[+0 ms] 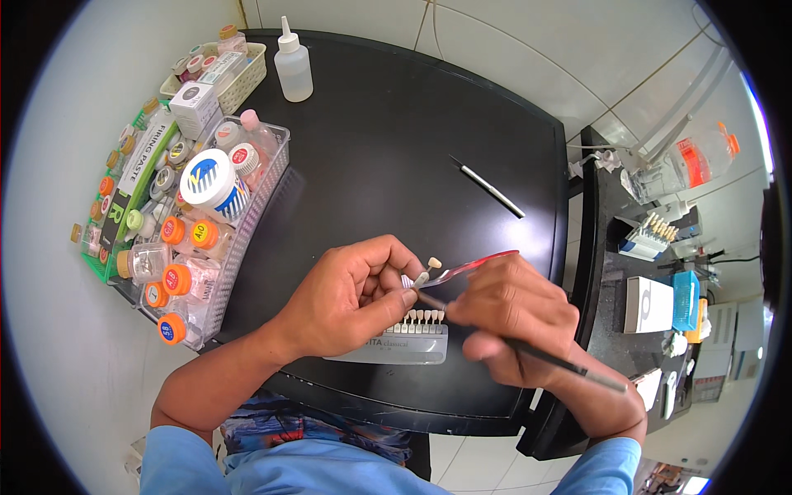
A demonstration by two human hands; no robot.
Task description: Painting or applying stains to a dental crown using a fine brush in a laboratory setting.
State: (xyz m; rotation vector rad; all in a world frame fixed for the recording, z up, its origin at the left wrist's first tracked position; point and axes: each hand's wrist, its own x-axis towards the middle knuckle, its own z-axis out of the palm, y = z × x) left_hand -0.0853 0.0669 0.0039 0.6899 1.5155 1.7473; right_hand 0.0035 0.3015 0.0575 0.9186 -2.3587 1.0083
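Note:
Near the desk's front centre, my left hand is closed with thumb and fingers pinched around a small pale piece. A tooth-shaped shade tab sticks up just above its fingertips, beside a curved red-and-silver instrument that runs behind my right knuckles. My right hand grips a long dark-handled tool, its thin end at the left fingertips. Below both hands lies a shade guide holder with several tooth-coloured tabs. What holds the red instrument is unclear.
Baskets of jars crowd the desk's left side. A squeeze bottle stands at the back, and a slim knife lies right of centre on the black desk. A side counter holds boxes, a blue tray and equipment.

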